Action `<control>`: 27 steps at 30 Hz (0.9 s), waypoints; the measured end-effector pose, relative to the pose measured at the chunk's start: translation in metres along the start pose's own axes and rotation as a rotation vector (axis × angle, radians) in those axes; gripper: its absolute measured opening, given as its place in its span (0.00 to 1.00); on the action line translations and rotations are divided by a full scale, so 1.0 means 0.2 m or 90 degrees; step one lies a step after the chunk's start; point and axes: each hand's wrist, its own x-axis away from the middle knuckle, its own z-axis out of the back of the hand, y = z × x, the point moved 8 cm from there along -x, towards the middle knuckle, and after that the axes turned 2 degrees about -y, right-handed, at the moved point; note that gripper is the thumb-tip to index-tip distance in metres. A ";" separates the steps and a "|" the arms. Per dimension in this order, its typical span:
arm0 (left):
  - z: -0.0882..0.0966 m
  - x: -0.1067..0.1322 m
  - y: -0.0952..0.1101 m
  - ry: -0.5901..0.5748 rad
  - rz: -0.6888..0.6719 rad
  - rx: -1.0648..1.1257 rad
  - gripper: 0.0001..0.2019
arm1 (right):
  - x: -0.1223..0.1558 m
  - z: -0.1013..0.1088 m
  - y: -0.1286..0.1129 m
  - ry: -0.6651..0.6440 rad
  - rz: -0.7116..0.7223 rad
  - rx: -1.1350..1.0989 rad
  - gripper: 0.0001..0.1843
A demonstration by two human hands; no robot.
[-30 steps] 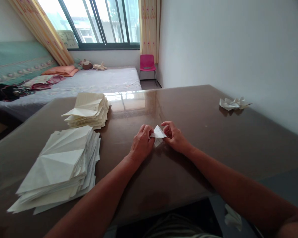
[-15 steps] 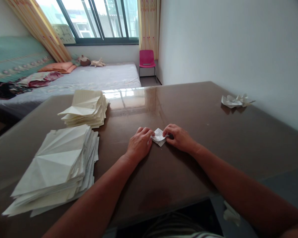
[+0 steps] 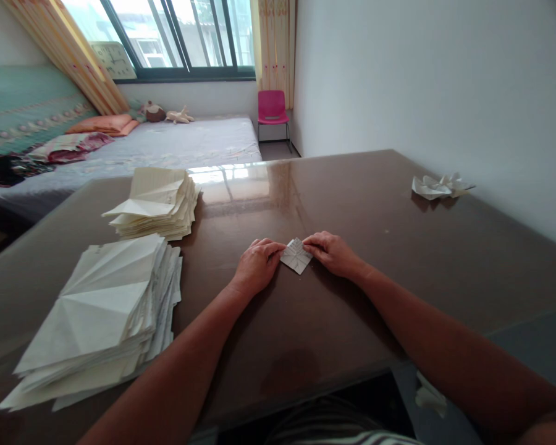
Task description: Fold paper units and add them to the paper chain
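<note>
The small folded paper square (image 3: 296,255) now lies flat on the bench (image 3: 361,321). 1 second ago it stood up off the surface as a pale triangle pinched between both hands, and half a second ago it was coming down. It sits directly between the 2 sets of fingers, touching both.

The left hand (image 3: 256,267) has its fingers (image 3: 272,248) curled, with the tips resting on the square's left corner. The right hand (image 3: 336,254) sets its fingers (image 3: 311,243) on the right corner. Both hands bear down on the paper rather than lifting it, but whether a thumb is tucked under an edge is hidden, so I cannot tell if either grip is closed on it. Judging by this, the folding in hand has gone from shaping in the air to flattening a crease against the bench.

Well to the left of the left fingers lie 2 stacks of creased sheets, a near one (image 3: 106,309) and a far one (image 3: 154,205). Far beyond the right fingers, by the wall, rest finished paper flowers (image 3: 438,185).
</note>
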 end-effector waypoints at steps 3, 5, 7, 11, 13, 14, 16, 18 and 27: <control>0.01 0.00 -0.02 0.035 0.041 0.012 0.14 | 0.00 -0.01 0.02 0.019 -0.072 0.052 0.11; 0.01 0.00 -0.01 0.045 0.050 0.015 0.15 | 0.00 -0.02 0.02 0.032 -0.097 0.092 0.10; 0.01 0.00 -0.01 0.043 0.045 0.011 0.15 | 0.00 -0.02 0.01 0.039 -0.107 0.125 0.09; 0.01 0.00 0.01 0.033 0.033 -0.018 0.14 | 0.00 -0.02 0.00 0.035 -0.117 0.157 0.07; 0.01 0.00 0.02 0.024 0.034 -0.041 0.13 | -0.01 -0.02 0.00 0.032 -0.114 0.164 0.07; 0.01 0.00 0.02 0.020 0.036 -0.056 0.13 | -0.01 -0.02 0.00 0.031 -0.113 0.165 0.06; 0.01 0.01 0.04 0.015 0.040 -0.090 0.13 | -0.01 -0.02 -0.01 0.036 -0.107 0.170 0.06; 0.00 0.01 0.06 0.010 0.045 -0.133 0.14 | -0.01 -0.02 -0.02 0.042 -0.093 0.171 0.06; 0.01 0.06 0.10 -0.063 -0.004 -0.234 0.11 | 0.01 -0.01 -0.05 0.013 -0.016 0.155 0.11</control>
